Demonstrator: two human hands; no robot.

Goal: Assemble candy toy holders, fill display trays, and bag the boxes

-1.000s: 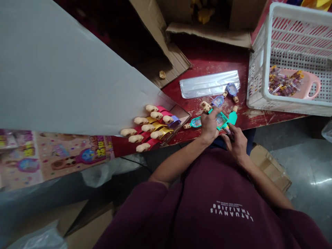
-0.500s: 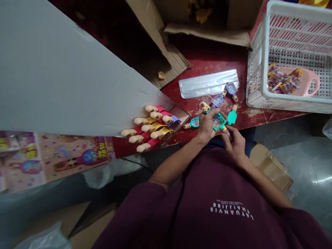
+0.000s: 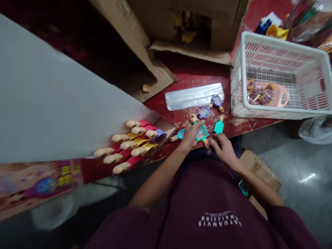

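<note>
My left hand (image 3: 191, 135) is closed around a teal toy case (image 3: 202, 132) with a clear, patterned face. The toy's beige, brown-spotted handle (image 3: 193, 118) sticks out beyond my fingers. At the case's near end, my right hand (image 3: 223, 150) has its fingers on a small tube (image 3: 206, 143) with a yellow end, blurred by motion. A teal toy (image 3: 219, 127) lies face down just beyond my right hand. Another teal toy (image 3: 181, 134) lies beside my left hand. Two purple toys (image 3: 204, 112) (image 3: 217, 100) rest farther back on the red table.
Clear plastic bags (image 3: 193, 97) lie behind the toys. A white crate (image 3: 285, 112) at right holds a pink scoop (image 3: 281, 98) with small wrapped tubes. Several spotted-handle toys (image 3: 128, 145) stand in rows at left, beside a large white panel (image 3: 52, 103). Cardboard boxes (image 3: 220, 20) stand behind.
The view has shifted, so the table items appear farther left and lower. My right hand and the small tube remain at the near end of the teal case.
</note>
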